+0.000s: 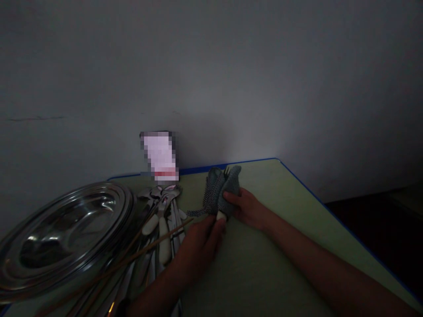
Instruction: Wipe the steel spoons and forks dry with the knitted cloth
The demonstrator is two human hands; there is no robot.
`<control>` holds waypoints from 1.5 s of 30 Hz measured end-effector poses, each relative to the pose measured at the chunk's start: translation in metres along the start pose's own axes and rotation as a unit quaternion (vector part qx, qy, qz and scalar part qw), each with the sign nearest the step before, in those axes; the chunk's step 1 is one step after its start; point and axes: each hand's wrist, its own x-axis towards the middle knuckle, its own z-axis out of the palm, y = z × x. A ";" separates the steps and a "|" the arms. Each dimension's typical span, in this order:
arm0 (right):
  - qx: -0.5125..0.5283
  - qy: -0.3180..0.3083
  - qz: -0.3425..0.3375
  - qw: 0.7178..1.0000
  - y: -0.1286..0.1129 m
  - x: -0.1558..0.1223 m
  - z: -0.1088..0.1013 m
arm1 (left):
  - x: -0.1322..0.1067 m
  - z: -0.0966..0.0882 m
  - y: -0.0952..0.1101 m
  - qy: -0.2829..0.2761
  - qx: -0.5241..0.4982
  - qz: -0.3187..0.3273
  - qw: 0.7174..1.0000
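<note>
Dim head view. The right hand (246, 207) lies near the far edge of the bench (264, 268), its grip pressed around a checked cloth (218, 191), thumb on top. The cloth wraps a fork (226, 170): only the tines above and a white handle tip below show, the shaft is hidden. The left hand (201, 240) meets that tip from below, its grip pinching it; the fingertips are hard to make out in the gloom. To the left lies a heap of cutlery (161, 220) crossed by thin sticks (132, 259), beside a steel plate (99, 190) cut off by the picture's edge. A pixelated object (160, 156) stands against the wall (264, 79).
</note>
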 end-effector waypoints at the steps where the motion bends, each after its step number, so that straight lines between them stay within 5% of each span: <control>1: -0.008 -0.010 0.005 1.000 0.000 0.000 -0.001 | 0.000 0.000 -0.001 0.002 0.000 0.003 1.000; 11: -0.122 -0.066 0.018 0.990 0.001 -0.003 -0.008 | -0.002 0.000 0.000 0.021 0.007 -0.014 1.000; 21: -0.030 -0.058 0.020 0.998 -0.001 -0.004 0.000 | -0.001 0.000 0.009 0.011 -0.035 -0.053 0.998; 30: -0.087 -0.097 -0.001 0.991 0.001 -0.007 -0.006 | -0.001 -0.001 0.008 -0.001 -0.061 -0.044 0.997; 37: 0.020 0.074 -0.025 0.997 0.001 0.002 0.003 | -0.002 -0.002 0.006 -0.032 -0.037 -0.049 0.998; 45: 0.026 0.185 -0.139 0.973 0.003 0.014 0.000 | -0.005 -0.005 0.008 -0.079 -0.023 -0.039 0.996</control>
